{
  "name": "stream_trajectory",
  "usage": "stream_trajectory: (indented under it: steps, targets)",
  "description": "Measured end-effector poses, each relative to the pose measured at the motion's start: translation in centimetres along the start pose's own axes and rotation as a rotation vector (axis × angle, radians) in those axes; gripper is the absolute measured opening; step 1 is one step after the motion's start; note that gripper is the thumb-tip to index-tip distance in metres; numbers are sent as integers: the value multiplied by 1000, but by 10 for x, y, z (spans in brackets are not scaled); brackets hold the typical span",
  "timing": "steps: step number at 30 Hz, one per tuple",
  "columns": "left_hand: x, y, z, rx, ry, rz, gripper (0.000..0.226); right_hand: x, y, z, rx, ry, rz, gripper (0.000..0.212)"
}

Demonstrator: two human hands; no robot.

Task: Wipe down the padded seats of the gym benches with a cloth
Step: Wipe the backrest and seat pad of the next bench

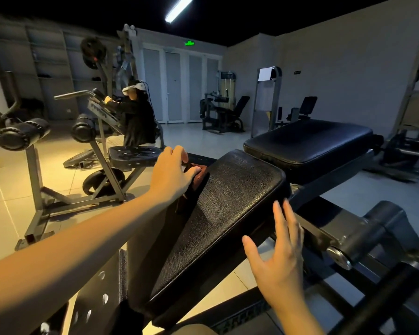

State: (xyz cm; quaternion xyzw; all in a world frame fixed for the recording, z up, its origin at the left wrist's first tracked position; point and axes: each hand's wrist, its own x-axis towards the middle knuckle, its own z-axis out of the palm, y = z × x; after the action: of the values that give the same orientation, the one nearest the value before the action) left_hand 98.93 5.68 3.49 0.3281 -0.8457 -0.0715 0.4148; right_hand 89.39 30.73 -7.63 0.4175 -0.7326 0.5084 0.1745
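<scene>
Black grained bench pad (228,213), reddish-brown cloth (200,175), green sign (189,42), pale floor tiles (10,189)

Views: I have one, the head camera, worn on the person's head.
Facing: forward and down along both forearms, across the sloped bench pad (228,213) toward the far wall with its doors (177,85).
Nearness: close. The pad fills the centre. The right hand (278,257) sits low, right of centre, by the pad's edge. The left hand (172,170) lies further out, gripping the cloth (200,175) at the pad's left side.
Height: above the pad, so I see its top face. The flat pad (310,139) lies beyond, to the right.
Lens: wide. The ceiling tube light (178,8) shows at the top edge and the floor (15,189) at the left. Straight lines bow near the borders.
</scene>
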Motion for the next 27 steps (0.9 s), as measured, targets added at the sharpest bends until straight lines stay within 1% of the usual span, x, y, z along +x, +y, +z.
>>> stream_trajectory:
  steps: [2, 3, 5, 7, 9, 11, 13, 15, 17, 19, 21, 23, 26, 27]
  targets:
    - [-1, 3, -3, 27, -86, 8, 23, 0, 1, 0, 1, 1, 2, 91]
    - [-1, 5, -4, 48, -128, 12, 22, 0, 0, 0, 2, 3, 4, 91]
    - [-2, 6, -7, 53, -176, 17, 31, 0, 0, 1, 3, 9, 4, 90]
    - [-5, 7, -12, 1, -233, 6, 44, -1, -1, 1, 6, 13, 9, 89]
    - [-8, 10, -18, -32, -291, 10, 50, -1, -1, 2, 12, 14, 15, 89]
    - [-12, 13, -21, 29, -315, 44, 47, -1, -1, 2, 18, 10, 28, 89]
    - [-20, 17, -27, 78, -286, 75, 35, -1, -1, 2, 30, 2, 38, 90]
    - [-36, 23, -33, 38, -243, 154, 28, -2, -1, 1, 41, 0, 36, 90]
    - [-62, 33, -40, -1, -212, 324, 27, -1, -2, 2, 44, 4, 27, 90]
    - [-87, 37, -47, -60, -221, 473, 30, -1, -2, 2, 41, 4, 31, 90]
    - [-92, 26, -47, -98, -264, 506, 33, -1, -1, 2, 42, 1, 42, 90]
    - [-80, 11, -39, -75, -244, 436, 32, -2, -1, 1, 48, -4, 33, 91]
    - [-49, 3, -25, -87, -176, 191, 31, -2, -1, 1, 41, -4, 35, 91]
    - [-46, 7, -22, -98, -159, 155, 31, -2, 0, 0, 39, -9, 41, 91]
